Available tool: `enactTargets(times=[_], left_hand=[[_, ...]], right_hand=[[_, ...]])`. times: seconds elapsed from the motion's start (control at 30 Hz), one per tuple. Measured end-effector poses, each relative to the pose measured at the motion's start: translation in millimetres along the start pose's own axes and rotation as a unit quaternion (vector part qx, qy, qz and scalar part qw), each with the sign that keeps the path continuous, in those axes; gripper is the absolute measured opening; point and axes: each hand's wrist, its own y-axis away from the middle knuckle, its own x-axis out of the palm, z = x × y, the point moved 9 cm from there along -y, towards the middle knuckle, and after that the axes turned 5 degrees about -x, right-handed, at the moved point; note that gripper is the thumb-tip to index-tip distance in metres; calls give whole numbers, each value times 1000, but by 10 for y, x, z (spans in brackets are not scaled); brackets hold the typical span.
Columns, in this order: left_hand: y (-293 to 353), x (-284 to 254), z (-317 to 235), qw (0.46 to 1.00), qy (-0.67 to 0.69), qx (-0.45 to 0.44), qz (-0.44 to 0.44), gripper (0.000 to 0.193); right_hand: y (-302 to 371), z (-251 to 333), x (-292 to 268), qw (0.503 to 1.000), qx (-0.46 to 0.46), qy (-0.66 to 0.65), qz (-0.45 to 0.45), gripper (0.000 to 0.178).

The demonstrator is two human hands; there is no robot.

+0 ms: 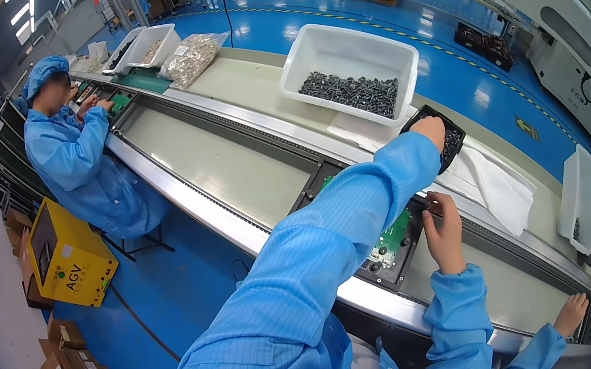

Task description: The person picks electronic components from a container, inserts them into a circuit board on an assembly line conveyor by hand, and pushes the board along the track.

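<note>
The left hand was at the bin, opening and grip hidden; nearer than the bin, the right hand hung half-curled, hold unclear, beside a board.

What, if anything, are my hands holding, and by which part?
Can't tell: your left hand reaches into the black tray of small dark parts, its grip hidden; at your right hand, anything pinched is too small to make out.

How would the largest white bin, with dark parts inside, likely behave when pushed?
The white bin is probably stiff, since its walls stand without sagging. Its broad, low shape suggests sliding before tipping. The loose dark parts lie below its rim, so they might shift without spilling.
</note>
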Motion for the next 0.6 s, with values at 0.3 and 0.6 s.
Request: enactTargets(times=[0.3, 0.6], left_hand=[[109, 48, -197, 993, -101, 45, 40, 24], [145, 112, -191, 991, -84, 103, -1, 20]], right_hand=[[-4, -24, 18, 1000, 5, -15, 4, 37], [-13, 44, 24, 1000, -7, -17, 7, 38]])
